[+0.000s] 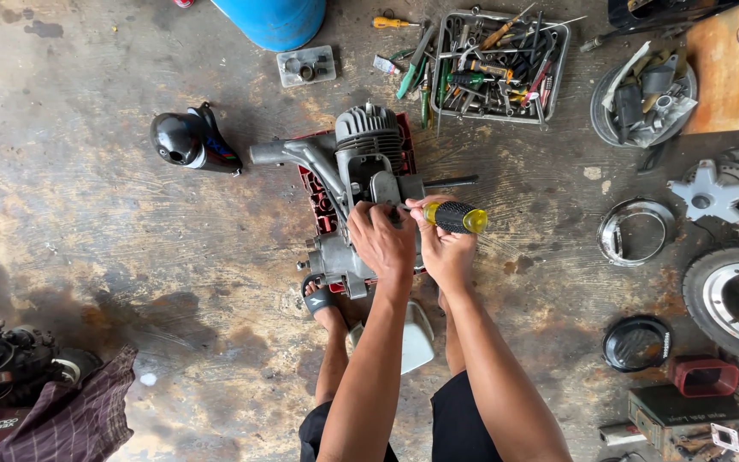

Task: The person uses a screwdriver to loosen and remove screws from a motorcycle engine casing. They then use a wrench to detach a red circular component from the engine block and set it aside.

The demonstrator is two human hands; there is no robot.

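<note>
At frame centre, a small engine lay on a red crate on the floor. The left hand clasped its casing to steady it, while the right hand clenched a yellow-handled screwdriver, tip driven sideways into the casing.

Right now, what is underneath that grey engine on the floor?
A red ribbed tray or crate shows beneath the grey engine, peeking out at its left and top edges. Its middle is covered by the engine and by both hands.
</note>
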